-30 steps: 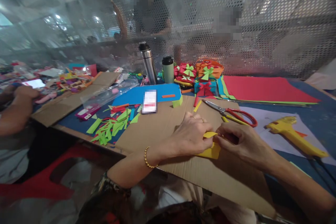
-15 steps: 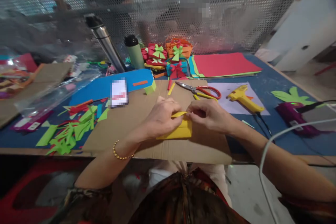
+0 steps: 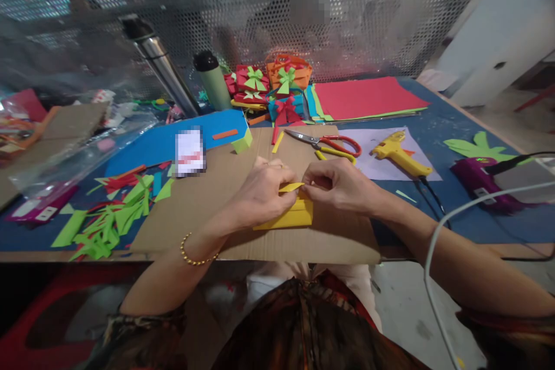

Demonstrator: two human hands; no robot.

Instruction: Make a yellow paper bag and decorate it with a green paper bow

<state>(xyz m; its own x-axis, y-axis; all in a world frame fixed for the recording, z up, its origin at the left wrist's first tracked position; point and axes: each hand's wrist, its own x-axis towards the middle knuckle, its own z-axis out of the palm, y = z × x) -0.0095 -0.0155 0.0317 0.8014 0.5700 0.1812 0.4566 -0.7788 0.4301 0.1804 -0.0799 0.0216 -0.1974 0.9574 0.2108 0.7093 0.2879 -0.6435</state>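
"On top of the cardboard point(image 3: 338, 237), what's in the grip?"

"Folded yellow paper point(image 3: 295, 215); the left hand point(image 3: 266, 191) is curled closed over it, and the right hand point(image 3: 336, 185) has its fingertips pinched at the raised yellow edge."

"And around that?"

"Red-handled scissors point(image 3: 318, 141) just beyond the hands; a yellow glue gun point(image 3: 401, 160) on a lilac sheet point(image 3: 368, 169), off to the right."

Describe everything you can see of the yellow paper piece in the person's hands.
The yellow paper piece is bright, plain and looks like thin card. Its flat panel lies on the cardboard, near edge roughly level, a line running across it. Above, a narrow pointed strip stands out; whether it is attached is hidden. The left hand covers its left part; the right hand's fingertips meet the strip's tip.
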